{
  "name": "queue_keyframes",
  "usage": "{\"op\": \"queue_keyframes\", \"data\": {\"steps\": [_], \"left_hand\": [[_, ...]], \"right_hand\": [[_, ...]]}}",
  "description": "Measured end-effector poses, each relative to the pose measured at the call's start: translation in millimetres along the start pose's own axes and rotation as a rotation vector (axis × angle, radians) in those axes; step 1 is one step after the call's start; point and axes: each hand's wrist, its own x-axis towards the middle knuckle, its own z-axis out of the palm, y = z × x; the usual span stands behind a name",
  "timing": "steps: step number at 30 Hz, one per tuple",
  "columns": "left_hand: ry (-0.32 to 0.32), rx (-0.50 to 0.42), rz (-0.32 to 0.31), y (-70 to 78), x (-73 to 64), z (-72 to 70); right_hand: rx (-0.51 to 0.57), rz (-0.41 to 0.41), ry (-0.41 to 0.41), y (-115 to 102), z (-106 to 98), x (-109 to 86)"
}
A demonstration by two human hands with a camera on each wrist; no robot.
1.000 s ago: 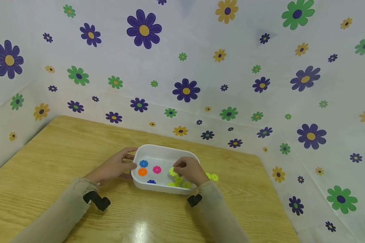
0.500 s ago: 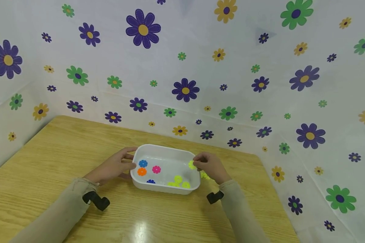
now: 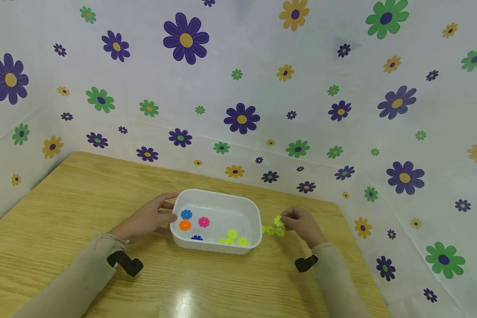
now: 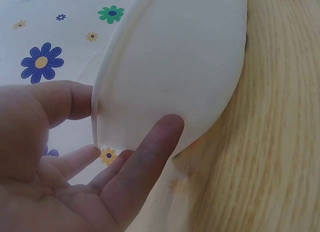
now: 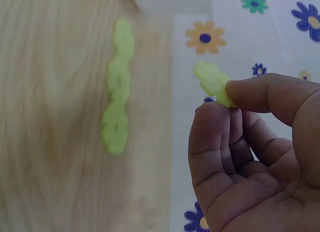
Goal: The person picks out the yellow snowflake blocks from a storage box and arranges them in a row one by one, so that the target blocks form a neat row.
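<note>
A white tray stands on the wooden table. My left hand rests its fingers against the tray's left end. In the left wrist view, the thumb lies straight along the tray's wall while another finger touches the rim. To the right of the tray, my right hand pinches a yellow snowflake disc between thumb and fingers, above the table. Beside it, a short row of yellow snowflake discs lies on the table, their edges meeting or linked; I cannot tell which.
Inside the tray are a blue disc, an orange disc, a pink disc, a dark blue disc and several yellow discs. A flower-printed cloth hangs behind the table.
My right hand has moved from inside the tray, over its right rim, to the row on the table, carrying a yellow snowflake disc. The left hand has stayed at the tray's left end.
</note>
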Motion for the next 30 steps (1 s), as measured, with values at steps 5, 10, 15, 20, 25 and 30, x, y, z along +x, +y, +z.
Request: {"op": "queue_keyframes", "data": {"steps": [5, 10, 15, 20, 25, 30], "left_hand": [[0.0, 0.0, -0.001, 0.6, -0.7, -0.4], [-0.001, -0.001, 0.001, 0.9, -1.0, -0.7], [-0.006, -0.009, 0.012, 1.6, -1.9, 0.3], [-0.009, -0.01, 0.013, 2.3, -2.5, 0.4], [-0.004, -0.007, 0.003, 1.7, -2.3, -0.2], [-0.007, -0.011, 0.005, 0.2, -1.3, -1.5]], "right_hand": [[-0.017, 0.05, 0.021, 18.7, -11.3, -4.3], [-0.032, 0.113, 0.036, 36.8, -16.4, -5.8], [-0.04, 0.148, 0.049, 47.4, -16.5, -3.8], [-0.024, 0.16, 0.049, 53.1, -14.2, -1.5], [-0.045, 0.163, 0.06, 56.9, -12.7, 1.4], [-0.054, 0.171, 0.054, 57.3, -11.7, 2.1]]}}
